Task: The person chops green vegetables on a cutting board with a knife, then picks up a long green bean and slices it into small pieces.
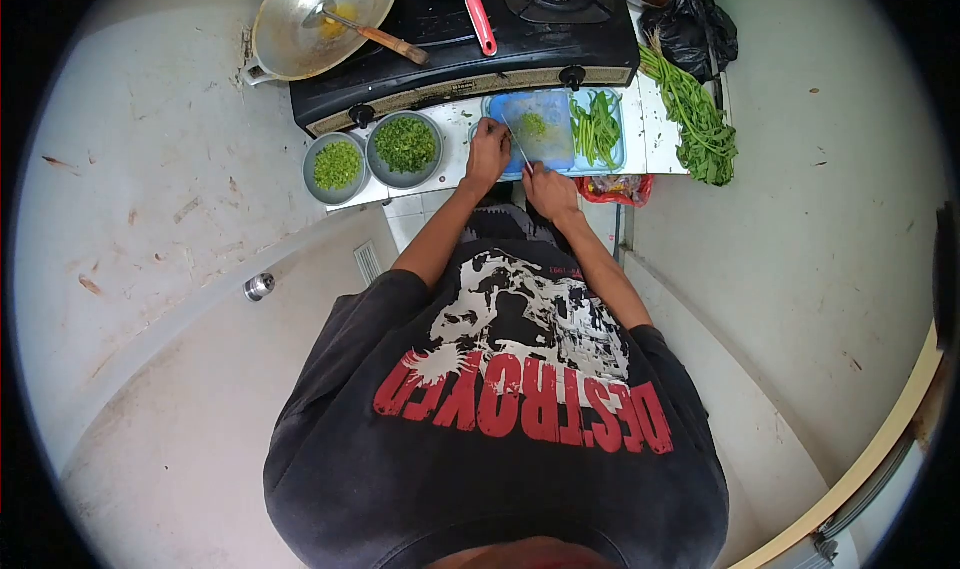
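My right hand (551, 191) is wrapped around the handle of a knife (520, 149), below the front edge of a blue cutting board (555, 151). The thin blade slants up and left over the board. At the board's left side is my left hand (488, 151), its fingers curled together close to the blade's tip; what they hold, if anything, is hidden. A small heap of chopped greens (532, 125) lies on the board. Cut green stalks with leaves (596, 129) rest to its right on a light blue tray (617, 155).
Left of the board stand a bowl of chopped leaves (405, 145) and a bowl of chopped stems (337, 165). Behind is a gas stove (460, 64) with a wok (285, 29) and a red-handled pan (481, 24). Leafy greens (700, 124) and a black bag (690, 29) lie right.
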The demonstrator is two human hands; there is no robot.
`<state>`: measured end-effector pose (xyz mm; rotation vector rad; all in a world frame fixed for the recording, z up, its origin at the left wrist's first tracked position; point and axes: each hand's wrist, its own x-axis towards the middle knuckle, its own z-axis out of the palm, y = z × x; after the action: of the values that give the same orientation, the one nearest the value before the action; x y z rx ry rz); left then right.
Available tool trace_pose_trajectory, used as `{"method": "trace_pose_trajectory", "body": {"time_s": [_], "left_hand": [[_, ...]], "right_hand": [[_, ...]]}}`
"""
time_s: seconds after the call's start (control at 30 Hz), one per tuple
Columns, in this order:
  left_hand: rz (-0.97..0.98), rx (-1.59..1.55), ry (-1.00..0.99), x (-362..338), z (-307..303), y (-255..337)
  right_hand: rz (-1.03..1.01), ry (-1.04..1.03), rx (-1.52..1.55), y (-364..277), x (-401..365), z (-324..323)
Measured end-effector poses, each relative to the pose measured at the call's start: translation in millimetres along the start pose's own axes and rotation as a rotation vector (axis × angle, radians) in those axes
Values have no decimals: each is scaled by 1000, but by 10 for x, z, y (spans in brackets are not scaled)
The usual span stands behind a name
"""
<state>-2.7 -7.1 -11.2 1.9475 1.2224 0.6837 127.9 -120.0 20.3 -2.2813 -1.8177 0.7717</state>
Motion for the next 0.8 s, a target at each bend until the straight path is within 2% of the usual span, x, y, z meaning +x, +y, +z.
{"method": "trace_pose_trajectory", "body": {"time_s": [0.23, 0.47, 0.57, 0.67, 0.8], "left_hand": [[-13, 21, -30, 15, -38, 58], [19, 21, -15, 14, 20, -37], [-39, 11, -29, 17, -27, 58], [-7, 24, -30, 16, -32, 57], [-25, -21, -37, 8, 1, -18]], "right_hand": [[-27, 32, -7, -9, 151, 76], [34, -18, -30, -16, -76, 17], [40, -25, -21, 18, -21, 89], [10, 67, -25, -11, 118, 164], [-12, 90, -23, 8, 129, 207]]}}
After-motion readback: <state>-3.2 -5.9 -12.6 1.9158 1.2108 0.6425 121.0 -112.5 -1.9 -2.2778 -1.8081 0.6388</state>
